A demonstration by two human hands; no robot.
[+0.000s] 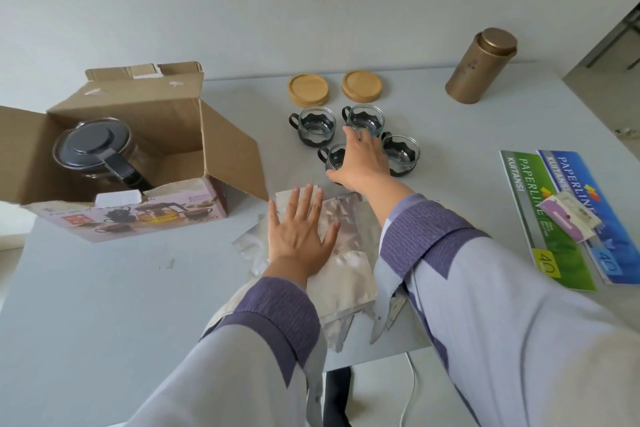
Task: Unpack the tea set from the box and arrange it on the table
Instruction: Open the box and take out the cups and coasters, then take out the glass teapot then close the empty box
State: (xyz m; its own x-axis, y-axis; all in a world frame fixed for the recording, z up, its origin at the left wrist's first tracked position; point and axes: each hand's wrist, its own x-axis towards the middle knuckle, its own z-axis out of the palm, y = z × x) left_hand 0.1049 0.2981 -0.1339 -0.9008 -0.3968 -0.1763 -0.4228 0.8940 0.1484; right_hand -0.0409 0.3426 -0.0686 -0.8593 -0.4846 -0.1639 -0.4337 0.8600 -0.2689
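The open cardboard box [180,135] stands at the left of the table, with a glass teapot [93,152] with a black lid and handle inside it. Several glass cups in black holders sit mid-table: one at the back left [313,125], one at the back right [365,118], one at the right [401,152] and one at the front [334,158]. My right hand [363,163] reaches over the front cup, its thumb at the rim; the grip is hidden. My left hand [301,229] lies flat, fingers spread, on silvery plastic wrappers [343,267].
Two round bamboo coasters [308,89] [362,86] lie behind the cups. A gold tin canister [479,66] stands at the back right. Two Paperline receipt books [568,215] lie at the right edge. The table's front edge runs near my sleeves.
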